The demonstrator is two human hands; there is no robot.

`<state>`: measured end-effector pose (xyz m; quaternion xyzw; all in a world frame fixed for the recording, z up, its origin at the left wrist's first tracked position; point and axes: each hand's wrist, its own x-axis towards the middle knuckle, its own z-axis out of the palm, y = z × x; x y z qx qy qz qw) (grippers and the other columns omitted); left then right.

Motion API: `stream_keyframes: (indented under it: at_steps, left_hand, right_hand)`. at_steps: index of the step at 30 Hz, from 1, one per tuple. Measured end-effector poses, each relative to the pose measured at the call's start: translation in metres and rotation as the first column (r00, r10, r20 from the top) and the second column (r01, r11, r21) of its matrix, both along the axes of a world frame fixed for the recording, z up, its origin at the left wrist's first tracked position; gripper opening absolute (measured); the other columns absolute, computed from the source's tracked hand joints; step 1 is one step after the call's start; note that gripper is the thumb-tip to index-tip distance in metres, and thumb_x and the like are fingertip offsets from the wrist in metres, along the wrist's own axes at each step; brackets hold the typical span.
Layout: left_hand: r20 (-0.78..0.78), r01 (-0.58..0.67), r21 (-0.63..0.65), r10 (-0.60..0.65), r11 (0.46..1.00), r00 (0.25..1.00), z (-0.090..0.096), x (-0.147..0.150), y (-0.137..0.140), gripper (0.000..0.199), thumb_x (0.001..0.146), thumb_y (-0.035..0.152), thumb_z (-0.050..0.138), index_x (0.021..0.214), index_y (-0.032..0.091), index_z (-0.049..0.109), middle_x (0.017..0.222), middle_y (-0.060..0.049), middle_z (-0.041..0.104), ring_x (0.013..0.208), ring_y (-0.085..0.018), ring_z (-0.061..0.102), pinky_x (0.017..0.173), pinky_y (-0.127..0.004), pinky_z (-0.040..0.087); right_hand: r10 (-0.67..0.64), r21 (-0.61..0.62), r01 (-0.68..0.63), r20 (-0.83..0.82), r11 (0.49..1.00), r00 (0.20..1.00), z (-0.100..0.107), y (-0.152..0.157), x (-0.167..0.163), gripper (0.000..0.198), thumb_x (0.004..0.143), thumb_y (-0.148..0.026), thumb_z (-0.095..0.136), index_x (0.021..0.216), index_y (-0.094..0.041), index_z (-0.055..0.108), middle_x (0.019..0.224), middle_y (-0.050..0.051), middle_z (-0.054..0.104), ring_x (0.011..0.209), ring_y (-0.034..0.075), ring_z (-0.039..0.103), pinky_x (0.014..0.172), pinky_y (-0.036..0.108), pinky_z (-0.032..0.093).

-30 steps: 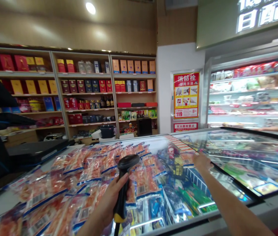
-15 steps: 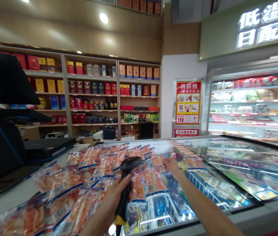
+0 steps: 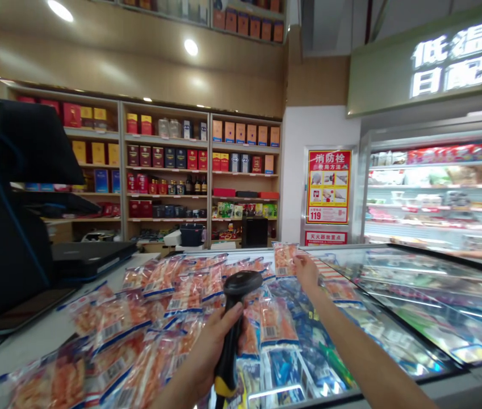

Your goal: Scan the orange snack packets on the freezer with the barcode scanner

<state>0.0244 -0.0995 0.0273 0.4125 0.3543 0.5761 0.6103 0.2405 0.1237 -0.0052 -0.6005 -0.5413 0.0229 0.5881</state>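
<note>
My left hand (image 3: pixel 210 352) is wrapped round the grip of a black barcode scanner (image 3: pixel 241 284) with a yellow band near its base; its head points away over the packs. My right hand (image 3: pixel 307 272) pinches the right edge of a clear plastic food pack (image 3: pixel 285 259) with orange pieces inside, holding it raised and upright above the freezer top. A similar pack (image 3: pixel 277 321) with a barcode lies on the glass beyond the scanner. Many more such packs (image 3: pixel 155 352) with blue edges are spread, overlapping, to the left of the scanner.
A black checkout terminal (image 3: pixel 19 210) stands on the counter at the left. The glass-topped freezer (image 3: pixel 394 324) stretches away to the right, with frozen goods under it. Shelves of boxed bottles (image 3: pixel 166 156) line the back wall. Another person's arm (image 3: pixel 479 255) shows at the far right.
My right hand has lifted a pack up off the others, where before it reached down among them. The scanner stays in my left hand. The view has tilted up slightly.
</note>
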Motion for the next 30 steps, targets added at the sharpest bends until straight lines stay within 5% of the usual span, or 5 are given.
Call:
stream_keyframes:
  at_steps: [19,30]
  left_hand:
    - [-0.077,0.039,-0.058,-0.044,0.998,0.996,0.01,0.033,0.007,0.025,0.065,0.035,0.059,0.078,0.014,0.055,0.054,0.003,0.051,0.039,-0.004,0.043,0.039,-0.017,0.031]
    - [-0.092,0.084,-0.061,-0.09,0.995,0.992,0.005,0.027,0.013,0.024,0.064,0.036,0.059,0.072,0.015,0.053,0.056,0.002,0.053,0.041,-0.005,0.045,0.04,-0.017,0.033]
  right_hand:
    - [-0.03,-0.008,0.03,-0.082,1.0,0.996,-0.011,0.008,0.03,0.033,0.068,-0.038,0.042,0.081,-0.014,0.06,0.072,0.008,0.063,0.066,0.018,0.055,0.06,0.025,0.036]
    - [-0.081,-0.095,0.081,-0.002,0.992,0.997,-0.024,0.017,0.054,0.03,0.069,-0.036,0.041,0.082,-0.015,0.059,0.073,0.007,0.063,0.066,0.017,0.056,0.06,0.025,0.036]
